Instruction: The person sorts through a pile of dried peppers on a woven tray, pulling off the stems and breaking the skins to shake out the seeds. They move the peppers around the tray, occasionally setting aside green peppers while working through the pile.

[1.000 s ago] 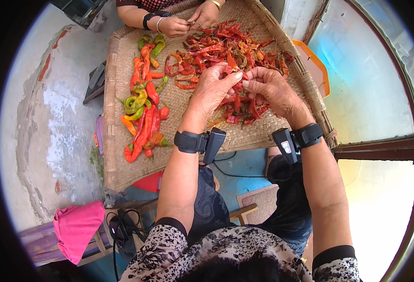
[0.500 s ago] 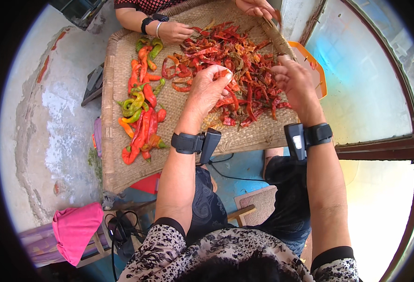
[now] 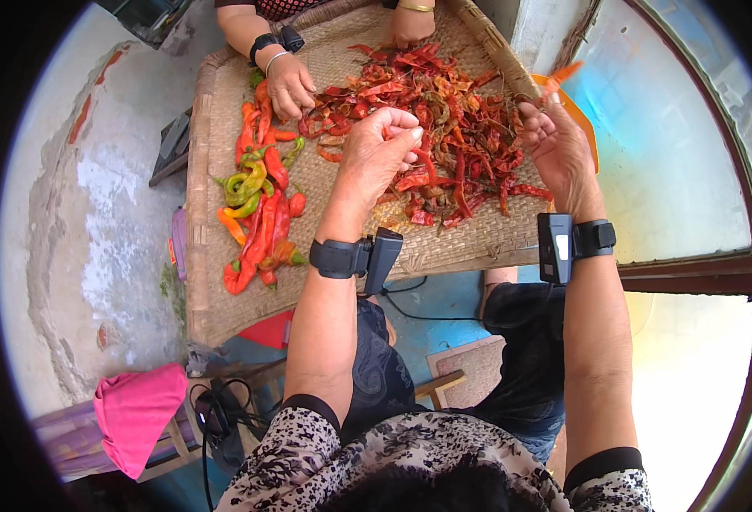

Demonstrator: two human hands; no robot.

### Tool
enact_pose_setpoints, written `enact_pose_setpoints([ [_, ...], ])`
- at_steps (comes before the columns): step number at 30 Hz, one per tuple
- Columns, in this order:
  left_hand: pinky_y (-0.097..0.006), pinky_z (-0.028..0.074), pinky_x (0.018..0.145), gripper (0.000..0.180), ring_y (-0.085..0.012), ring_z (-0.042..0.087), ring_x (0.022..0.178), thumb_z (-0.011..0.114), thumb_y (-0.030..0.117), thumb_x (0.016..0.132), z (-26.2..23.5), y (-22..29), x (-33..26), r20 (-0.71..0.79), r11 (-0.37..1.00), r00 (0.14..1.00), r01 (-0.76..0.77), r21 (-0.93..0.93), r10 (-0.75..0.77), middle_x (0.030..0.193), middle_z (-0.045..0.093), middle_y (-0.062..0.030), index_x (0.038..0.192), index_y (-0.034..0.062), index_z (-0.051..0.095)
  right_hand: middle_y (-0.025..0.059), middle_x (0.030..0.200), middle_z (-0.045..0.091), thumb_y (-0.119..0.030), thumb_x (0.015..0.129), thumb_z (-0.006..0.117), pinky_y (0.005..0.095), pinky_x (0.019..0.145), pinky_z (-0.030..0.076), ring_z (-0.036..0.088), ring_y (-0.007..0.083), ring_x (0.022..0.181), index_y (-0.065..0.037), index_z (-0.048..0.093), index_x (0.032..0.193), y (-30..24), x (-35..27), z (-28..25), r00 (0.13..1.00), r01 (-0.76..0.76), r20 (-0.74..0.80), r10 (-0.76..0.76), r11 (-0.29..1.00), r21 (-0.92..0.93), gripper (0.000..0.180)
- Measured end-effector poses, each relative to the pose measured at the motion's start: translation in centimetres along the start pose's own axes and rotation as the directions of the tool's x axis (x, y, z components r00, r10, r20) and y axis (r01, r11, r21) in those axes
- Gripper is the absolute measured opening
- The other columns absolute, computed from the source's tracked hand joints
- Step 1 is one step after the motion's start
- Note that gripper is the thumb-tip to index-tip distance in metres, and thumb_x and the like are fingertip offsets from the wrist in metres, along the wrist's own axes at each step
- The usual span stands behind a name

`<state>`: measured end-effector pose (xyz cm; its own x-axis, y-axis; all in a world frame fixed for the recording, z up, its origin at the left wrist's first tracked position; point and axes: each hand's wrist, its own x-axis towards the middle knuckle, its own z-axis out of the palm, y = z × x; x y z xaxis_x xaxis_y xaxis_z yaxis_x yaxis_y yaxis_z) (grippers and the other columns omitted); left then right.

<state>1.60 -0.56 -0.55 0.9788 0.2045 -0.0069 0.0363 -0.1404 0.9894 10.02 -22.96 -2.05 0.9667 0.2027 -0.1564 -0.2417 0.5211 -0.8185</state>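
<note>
A woven tray (image 3: 325, 230) holds a heap of dried red chilies (image 3: 457, 119) in its middle and right. Fresh red, orange and green peppers (image 3: 261, 205) lie along its left side. Over the heap's near left edge, my left hand (image 3: 376, 158) is closed in a pinch, with a little red of a dried chili showing between the fingers. My right hand (image 3: 561, 154) is raised at the tray's right rim, fingers curled. An orange-red dried chili (image 3: 563, 77) sticks up from its fingertips, beside an orange-rimmed container (image 3: 587, 128).
Across the tray, another person's hand (image 3: 290, 88) touches the heap's left edge, and their other hand (image 3: 412, 26) rests at its far side. Frosted window panes (image 3: 657, 145) stand close on the right, a worn wall (image 3: 111, 213) on the left. A pink cloth (image 3: 141, 418) hangs lower left.
My right hand has moved right and slightly away from the heap, a chili now at its fingertips. The other person's hands have shifted: one toward the heap's left edge, one down from the far rim.
</note>
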Motion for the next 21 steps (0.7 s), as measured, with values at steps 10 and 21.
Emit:
enact_pose_setpoints([
  [10, -0.022, 0.05, 0.058, 0.017, -0.0084, 0.058, 0.066, 0.059, 0.014, 0.087, 1.6, -0.8, -0.1, 0.127, 0.998, 0.991, -0.03, -0.054, 0.037, 0.08, 0.058, -0.0029, 0.097, 0.0011, 0.058, 0.0034, 0.068, 0.06, -0.022, 0.084, 0.066, 0.0257, 0.053, 0.044, 0.052, 0.0092, 0.06, 0.001, 0.064, 0.086, 3.9, -2.0, 3.2, 0.833, 0.33, 0.535, 0.141, 0.649, -0.685, 0.023],
  [21, -0.042, 0.047, 0.071, 0.018, -0.032, 0.062, 0.08, 0.061, 0.021, 0.079, 0.0, -2.7, -1.2, 0.206, 0.321, 0.978, -0.192, 0.927, -0.011, 0.081, 0.064, -0.0138, 0.09, 0.006, 0.061, 0.0066, 0.079, 0.064, -0.034, 0.088, 0.06, 0.0221, 0.052, 0.044, 0.055, 0.0092, 0.06, 0.001, 0.062, 0.091, 1.5, -1.0, 0.6, 0.993, 0.061, 0.117, 0.001, 0.851, -0.522, 0.036],
])
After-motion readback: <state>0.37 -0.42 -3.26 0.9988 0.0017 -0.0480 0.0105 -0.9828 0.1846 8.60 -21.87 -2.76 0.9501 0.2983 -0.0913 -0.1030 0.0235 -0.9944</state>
